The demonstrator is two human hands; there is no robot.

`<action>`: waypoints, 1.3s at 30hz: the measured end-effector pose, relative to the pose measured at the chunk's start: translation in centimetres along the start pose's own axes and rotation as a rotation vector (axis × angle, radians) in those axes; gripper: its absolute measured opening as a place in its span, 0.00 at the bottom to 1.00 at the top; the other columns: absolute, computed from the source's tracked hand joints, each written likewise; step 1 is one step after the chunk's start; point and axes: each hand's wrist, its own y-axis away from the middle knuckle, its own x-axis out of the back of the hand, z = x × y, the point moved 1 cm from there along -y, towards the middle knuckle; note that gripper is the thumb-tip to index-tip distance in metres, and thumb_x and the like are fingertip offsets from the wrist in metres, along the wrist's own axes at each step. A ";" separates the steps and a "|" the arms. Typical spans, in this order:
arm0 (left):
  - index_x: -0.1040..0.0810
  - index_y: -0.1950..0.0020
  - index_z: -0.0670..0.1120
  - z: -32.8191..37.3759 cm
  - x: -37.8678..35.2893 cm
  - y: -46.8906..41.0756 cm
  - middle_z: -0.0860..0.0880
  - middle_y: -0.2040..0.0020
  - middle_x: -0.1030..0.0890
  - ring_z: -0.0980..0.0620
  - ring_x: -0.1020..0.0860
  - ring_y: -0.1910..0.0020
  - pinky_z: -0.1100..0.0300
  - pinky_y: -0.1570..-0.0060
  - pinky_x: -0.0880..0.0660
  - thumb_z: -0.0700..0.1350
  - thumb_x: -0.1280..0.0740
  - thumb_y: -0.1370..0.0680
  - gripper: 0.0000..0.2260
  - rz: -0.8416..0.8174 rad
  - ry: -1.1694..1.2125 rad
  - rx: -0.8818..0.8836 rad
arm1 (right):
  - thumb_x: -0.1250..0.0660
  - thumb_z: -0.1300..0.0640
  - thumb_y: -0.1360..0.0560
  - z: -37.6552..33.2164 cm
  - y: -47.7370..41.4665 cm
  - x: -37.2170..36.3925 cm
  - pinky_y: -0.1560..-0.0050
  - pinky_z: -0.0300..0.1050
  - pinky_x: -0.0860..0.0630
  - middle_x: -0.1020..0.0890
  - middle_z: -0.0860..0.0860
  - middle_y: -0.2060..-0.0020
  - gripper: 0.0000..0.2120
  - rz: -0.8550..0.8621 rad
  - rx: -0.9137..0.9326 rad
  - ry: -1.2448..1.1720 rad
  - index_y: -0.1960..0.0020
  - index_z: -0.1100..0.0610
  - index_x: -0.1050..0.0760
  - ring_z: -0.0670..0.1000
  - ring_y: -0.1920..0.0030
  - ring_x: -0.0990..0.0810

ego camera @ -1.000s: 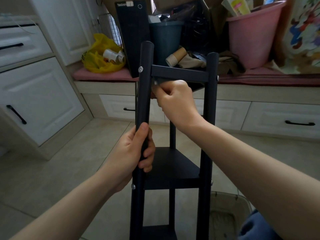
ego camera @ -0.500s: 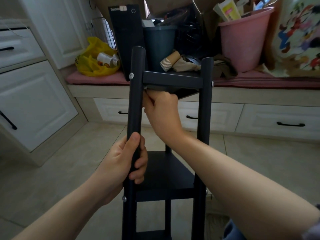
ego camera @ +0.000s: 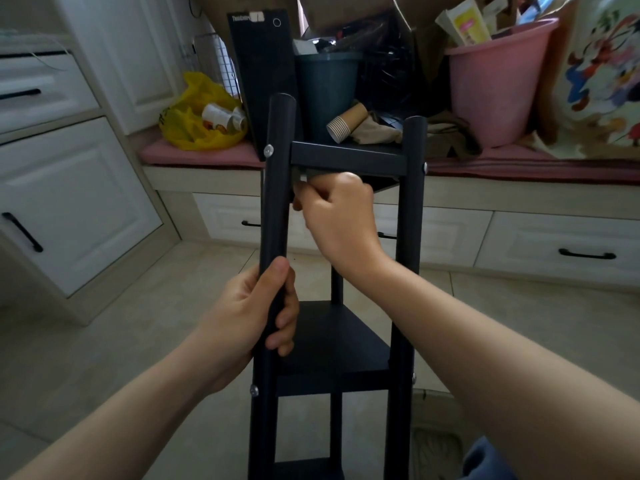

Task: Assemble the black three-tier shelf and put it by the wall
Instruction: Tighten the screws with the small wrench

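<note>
Right hand [ego camera: 334,216]: my fingers curl and pinch a small grey piece [ego camera: 302,177] under the top tier.
Left hand [ego camera: 254,315]: I grip the black round front post [ego camera: 277,202], lower down.
Black three-tier shelf [ego camera: 346,154]: upright before me, over the beige tiled floor [ego camera: 104,341].
Behind: pink plastic bucket [ego camera: 498,84] and yellow plastic bag [ego camera: 194,133] on the pink-cushioned window seat [ego camera: 201,158].

The shelf [ego camera: 341,344]: I lose its feet past the picture's lower edge; right hand [ego camera: 341,216]: fingertips tucked under the top tier [ego camera: 346,157]; small grey piece [ego camera: 302,176] there, too small to name; rear post [ego camera: 336,284] partly behind the wrist.
</note>
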 end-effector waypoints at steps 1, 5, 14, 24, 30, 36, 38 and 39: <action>0.25 0.61 0.48 0.0 0.1 0.0 0.47 0.72 0.32 0.53 0.35 0.79 0.60 0.77 0.30 0.65 0.32 0.27 0.20 -0.003 0.001 -0.001 | 0.36 0.61 0.22 -0.1 0.0 0.3 0.74 0.35 0.32 0.25 0.49 0.78 0.16 0.005 0.008 0.014 0.68 0.62 0.22 0.44 0.77 0.28; 0.26 0.60 0.48 -0.1 0.5 0.1 0.47 0.71 0.32 0.53 0.34 0.79 0.60 0.76 0.30 0.64 0.32 0.30 0.19 -0.023 0.001 0.001 | 0.35 0.61 0.22 -0.6 0.3 1.2 0.72 0.35 0.33 0.24 0.51 0.77 0.17 -0.010 0.050 0.075 0.68 0.63 0.21 0.48 0.74 0.26; 0.25 0.61 0.49 -0.2 0.1 0.1 0.47 0.72 0.32 0.53 0.34 0.79 0.60 0.76 0.29 0.63 0.32 0.29 0.18 -0.037 0.001 -0.005 | 0.35 0.60 0.22 -1.1 0.3 1.4 0.70 0.33 0.31 0.22 0.52 0.75 0.15 -0.008 0.078 0.150 0.66 0.63 0.19 0.50 0.73 0.24; 0.25 0.61 0.48 -0.3 0.4 0.0 0.47 0.72 0.32 0.52 0.34 0.79 0.59 0.75 0.28 0.64 0.31 0.27 0.19 -0.082 -0.024 0.009 | 0.36 0.59 0.20 -0.4 0.7 0.7 0.63 0.40 0.21 0.18 0.51 0.69 0.13 -0.034 0.116 0.188 0.60 0.62 0.18 0.46 0.70 0.19; 0.25 0.61 0.49 -0.3 0.3 0.2 0.47 0.72 0.32 0.52 0.34 0.79 0.59 0.75 0.28 0.63 0.32 0.28 0.18 -0.095 -0.032 0.009 | 0.35 0.62 0.20 0.4 0.5 -0.5 0.63 0.38 0.20 0.16 0.54 0.65 0.11 0.060 0.179 0.137 0.58 0.64 0.19 0.43 0.68 0.19; 0.26 0.62 0.48 -0.2 0.5 0.3 0.47 0.72 0.32 0.52 0.34 0.79 0.58 0.76 0.27 0.62 0.34 0.28 0.17 -0.086 -0.053 0.013 | 0.35 0.63 0.20 0.9 0.2 -1.4 0.60 0.50 0.18 0.17 0.55 0.64 0.09 0.108 0.205 0.098 0.56 0.65 0.19 0.50 0.64 0.18; 0.26 0.62 0.48 -0.1 0.6 0.2 0.47 0.72 0.32 0.52 0.34 0.79 0.58 0.75 0.27 0.62 0.34 0.27 0.17 -0.079 -0.062 0.011 | 0.35 0.63 0.20 0.9 0.2 -1.3 0.60 0.50 0.18 0.16 0.55 0.64 0.09 0.100 0.210 0.112 0.56 0.65 0.19 0.49 0.64 0.18; 0.26 0.62 0.48 -0.1 0.7 0.2 0.47 0.72 0.32 0.52 0.34 0.79 0.57 0.75 0.27 0.63 0.34 0.27 0.17 -0.074 -0.067 0.010 | 0.35 0.63 0.20 0.9 0.2 -1.3 0.60 0.50 0.18 0.16 0.55 0.63 0.09 0.081 0.204 0.123 0.55 0.64 0.19 0.50 0.64 0.17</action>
